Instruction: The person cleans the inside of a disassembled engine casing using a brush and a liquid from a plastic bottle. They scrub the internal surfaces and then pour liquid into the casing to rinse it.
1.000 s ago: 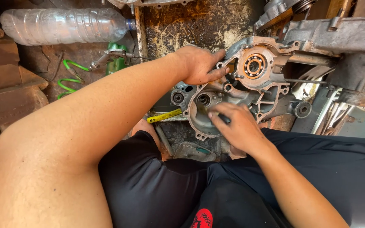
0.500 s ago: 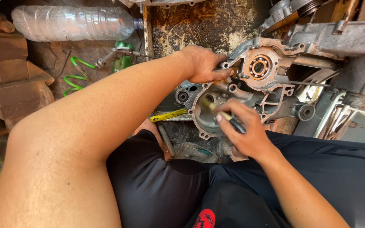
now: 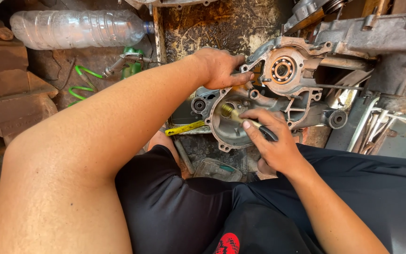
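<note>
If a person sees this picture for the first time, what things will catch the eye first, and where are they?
At the centre lies a grey metal engine casing with a round bearing in its upper part. The left hand presses on its top edge, while the right hand holds a brass-tipped tool inside the round cavity. At the upper left, a clear plastic bottle lies on its side.

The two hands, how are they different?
The left hand lies flat on the top edge of the grey engine case, holding no tool. The right hand sits lower and pinches a small brush, its brass tip inside the case's round hollow. The left arm stretches far out; the right is bent close. Both are bare and touch the same case.
</note>
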